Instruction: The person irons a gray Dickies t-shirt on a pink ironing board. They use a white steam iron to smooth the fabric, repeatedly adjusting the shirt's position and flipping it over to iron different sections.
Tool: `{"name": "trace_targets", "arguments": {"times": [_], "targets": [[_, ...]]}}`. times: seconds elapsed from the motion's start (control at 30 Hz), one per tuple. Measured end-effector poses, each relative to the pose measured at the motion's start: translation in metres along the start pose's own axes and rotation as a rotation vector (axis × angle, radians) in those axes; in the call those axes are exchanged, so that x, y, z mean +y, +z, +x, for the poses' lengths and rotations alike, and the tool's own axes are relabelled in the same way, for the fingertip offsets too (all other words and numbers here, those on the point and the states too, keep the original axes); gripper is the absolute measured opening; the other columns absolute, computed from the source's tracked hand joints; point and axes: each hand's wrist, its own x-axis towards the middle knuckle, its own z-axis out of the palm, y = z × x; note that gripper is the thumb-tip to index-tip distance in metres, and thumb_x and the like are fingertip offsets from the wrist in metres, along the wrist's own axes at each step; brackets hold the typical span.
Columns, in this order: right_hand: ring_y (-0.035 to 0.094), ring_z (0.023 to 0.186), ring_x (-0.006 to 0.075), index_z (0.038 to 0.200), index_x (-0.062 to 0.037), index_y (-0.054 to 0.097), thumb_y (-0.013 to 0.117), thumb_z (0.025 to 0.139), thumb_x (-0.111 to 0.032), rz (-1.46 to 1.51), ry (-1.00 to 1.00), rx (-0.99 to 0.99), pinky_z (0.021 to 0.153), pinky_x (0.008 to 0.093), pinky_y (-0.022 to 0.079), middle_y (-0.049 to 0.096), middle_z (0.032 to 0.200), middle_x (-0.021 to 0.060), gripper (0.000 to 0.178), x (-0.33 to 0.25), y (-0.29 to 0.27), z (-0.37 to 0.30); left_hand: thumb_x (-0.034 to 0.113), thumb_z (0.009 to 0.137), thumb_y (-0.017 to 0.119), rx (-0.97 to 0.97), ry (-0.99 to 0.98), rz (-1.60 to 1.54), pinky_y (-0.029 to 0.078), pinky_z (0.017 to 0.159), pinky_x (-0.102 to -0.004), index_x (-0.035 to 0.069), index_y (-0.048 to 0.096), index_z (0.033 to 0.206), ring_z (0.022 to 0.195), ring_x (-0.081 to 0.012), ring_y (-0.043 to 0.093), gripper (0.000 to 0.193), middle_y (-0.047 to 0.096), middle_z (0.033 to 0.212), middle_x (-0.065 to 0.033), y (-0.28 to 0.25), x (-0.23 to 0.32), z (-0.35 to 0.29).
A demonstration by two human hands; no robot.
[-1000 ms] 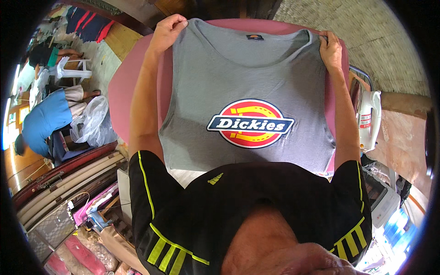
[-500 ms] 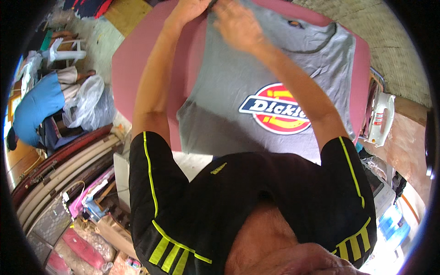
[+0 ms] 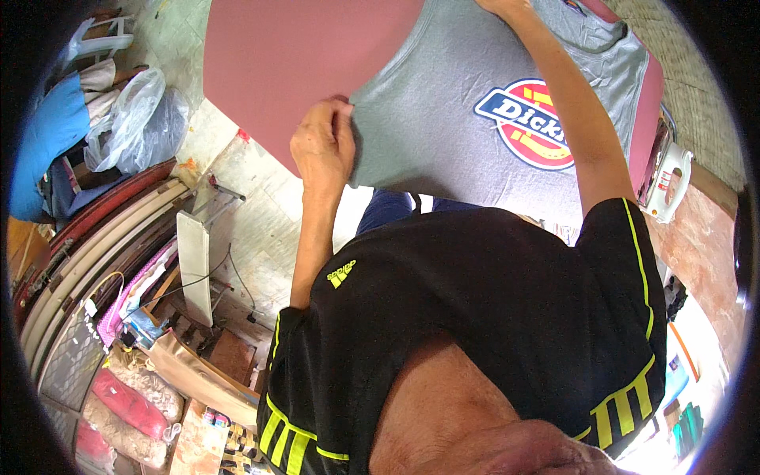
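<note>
A grey sleeveless shirt [image 3: 443, 103] with a round red, yellow and blue print lies spread over a pink padded board [image 3: 301, 55]. My left hand [image 3: 323, 146] is closed at the shirt's left side, thumb and fingertips pinching its edge near the bottom of the armhole. Higher up, at the top edge of the picture, my right hand [image 3: 507, 6] rests over the upper part of the shirt. Its fingers are mostly cut off by the frame.
A white iron [image 3: 670, 182] stands at the board's right end. To the left are a clear plastic bag [image 3: 138, 119], a person in blue [image 3: 51, 134], stacked curved boards [image 3: 103, 245] and a small white bench [image 3: 194, 265]. Wrapped bundles [image 3: 131, 404] lie at lower left.
My left hand has come down from the shirt's top to its lower left edge. My right hand has moved up and right. The view has shifted, with the shirt now lying further right.
</note>
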Motion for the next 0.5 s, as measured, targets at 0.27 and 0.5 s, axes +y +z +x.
{"name": "trace_targets", "arguments": {"times": [0.27,0.5], "targets": [[0.038,0.142,0.0390,0.147,-0.0061,0.045,0.049,0.100,-0.038,-0.022,-0.004,-0.024,0.118,0.0498,0.029,0.042,0.154,0.0138,0.057,0.008,0.007,0.001,0.005,0.086,0.067,0.080,0.328,-0.045,0.048,0.075,-0.0427,0.005,0.066,0.094,0.082,-0.0324,0.061,0.008,0.067,0.092,-0.0114,-0.004,0.022,-0.013],[0.042,0.140,0.0347,0.139,-0.0081,0.055,0.047,0.099,-0.041,0.087,-0.289,-0.085,0.116,0.0481,0.033,0.048,0.150,0.0148,0.052,0.051,0.024,0.025,0.051,0.095,0.058,-0.229,0.434,0.457,0.023,0.117,-0.0514,0.022,0.050,0.147,0.146,-0.0278,0.034,0.061,0.038,0.159,-0.0043,0.020,0.006,-0.042]]}}
